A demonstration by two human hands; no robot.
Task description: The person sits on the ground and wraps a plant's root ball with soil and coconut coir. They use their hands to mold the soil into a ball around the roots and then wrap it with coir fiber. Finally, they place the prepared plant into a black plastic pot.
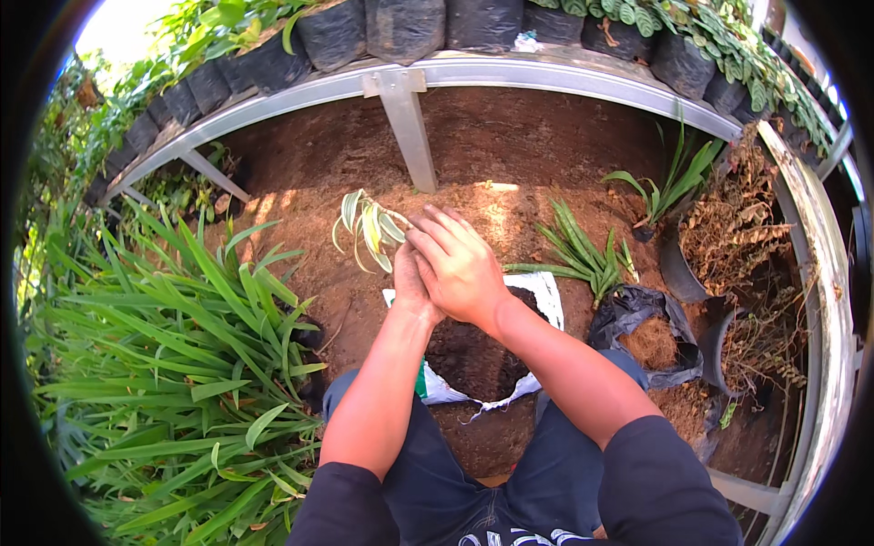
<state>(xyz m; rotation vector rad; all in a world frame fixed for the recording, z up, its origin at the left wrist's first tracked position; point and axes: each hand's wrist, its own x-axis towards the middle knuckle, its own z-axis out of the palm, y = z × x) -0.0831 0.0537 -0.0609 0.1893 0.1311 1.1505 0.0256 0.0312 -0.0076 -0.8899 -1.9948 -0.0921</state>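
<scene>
My left hand point(412, 281) and my right hand point(456, 263) are pressed together above an open white sack point(550, 295) of dark soil point(471, 358). From between them a plant cutting point(372, 225) with a thin brown stem and variegated, drooping leaves sticks out to the upper left. The palms and the lower end of the stem are hidden, so which hand grips it does not show. The right hand's fingers lie over the left hand. The sack stands on the ground between my knees.
Dense strap-leaved plants point(205, 327) fill the left. To the right lie a spiky green plant point(580, 252), a black plastic bag point(618, 310) with brown fibre point(650, 342) and pots of dried plants point(734, 232). A metal-framed bench point(519, 72) bearing black grow bags point(406, 27) curves across ahead.
</scene>
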